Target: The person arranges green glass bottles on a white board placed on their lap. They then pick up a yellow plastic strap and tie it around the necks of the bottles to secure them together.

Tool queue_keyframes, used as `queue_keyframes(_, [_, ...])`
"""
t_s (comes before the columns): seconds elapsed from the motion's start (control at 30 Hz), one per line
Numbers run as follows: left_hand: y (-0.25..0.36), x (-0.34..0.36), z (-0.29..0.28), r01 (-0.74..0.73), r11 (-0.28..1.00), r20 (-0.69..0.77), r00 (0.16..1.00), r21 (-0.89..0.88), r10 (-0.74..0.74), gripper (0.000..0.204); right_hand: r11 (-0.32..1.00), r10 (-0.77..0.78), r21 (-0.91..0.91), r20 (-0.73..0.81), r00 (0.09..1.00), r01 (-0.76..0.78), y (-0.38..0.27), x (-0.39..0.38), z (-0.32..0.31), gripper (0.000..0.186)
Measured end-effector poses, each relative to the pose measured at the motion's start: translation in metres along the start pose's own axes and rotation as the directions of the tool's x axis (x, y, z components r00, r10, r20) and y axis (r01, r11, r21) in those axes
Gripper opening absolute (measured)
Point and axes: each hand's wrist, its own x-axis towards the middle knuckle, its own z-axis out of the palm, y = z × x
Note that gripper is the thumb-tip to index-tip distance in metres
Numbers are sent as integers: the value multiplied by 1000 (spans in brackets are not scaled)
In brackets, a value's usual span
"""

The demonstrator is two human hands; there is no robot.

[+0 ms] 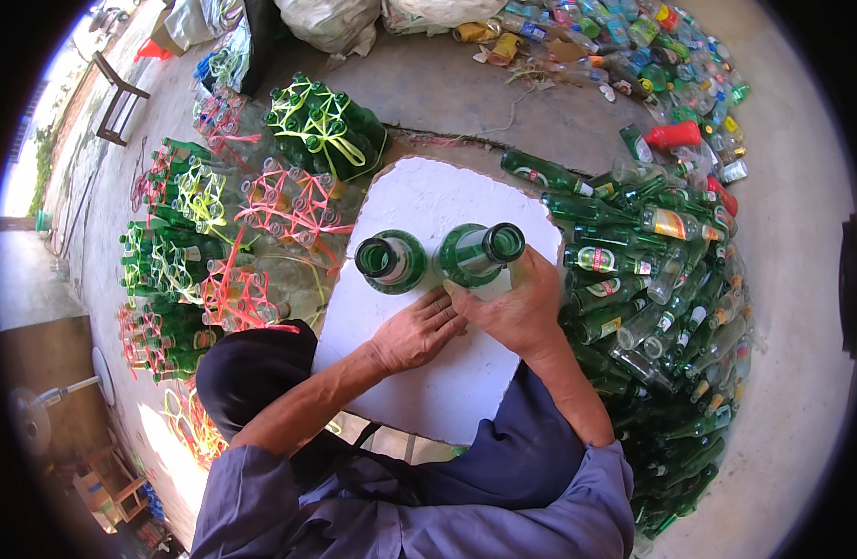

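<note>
Two upright green glass bottles stand over a white board [373, 354] in front of me, the left bottle [388, 262] alone. My right hand [517, 303] grips the right bottle [470, 256] from its near right side, and that bottle tilts slightly to the right. My left hand [414, 331] rests on the board just below the bottles, fingers extended toward the base of the right bottle, their tips close to my right thumb and partly hidden.
Bundles of bottles [289, 205] tied with pink and yellow cord crowd the left. Loose glass bottles [605, 261] pile up on the right, with plastic bottles [643, 37] behind. Sacks [326, 19] lie at the back; a chair [114, 102] and a fan [28, 415] are at far left.
</note>
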Motion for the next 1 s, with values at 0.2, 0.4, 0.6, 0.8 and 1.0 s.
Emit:
queue_keyframes(0.2, [1, 2, 1, 22, 1000, -1, 1000, 22, -22, 24, 996, 46, 71, -27, 999, -44, 3, -2, 4, 57])
queue_keyframes(0.4, [4, 9, -2, 8, 999, 5, 1000, 35, -8, 22, 990, 8, 137, 102, 995, -22, 23, -14, 1, 67])
queue_keyframes(0.6, [6, 10, 1, 57, 996, 37, 997, 74, -60, 35, 906, 112, 377, 226, 968, -193, 53, -17, -46, 45])
queue_keyframes(0.8, [7, 10, 1, 76, 996, 39, 996, 53, -78, 36, 791, 480, 414, 39, 876, -451, 151, -9, -47, 26])
queue_keyframes(1.0, [4, 4, 7, 110, 991, 98, 988, 73, -117, 42, 783, 569, -277, -40, 821, -556, 287, -21, -23, 30])
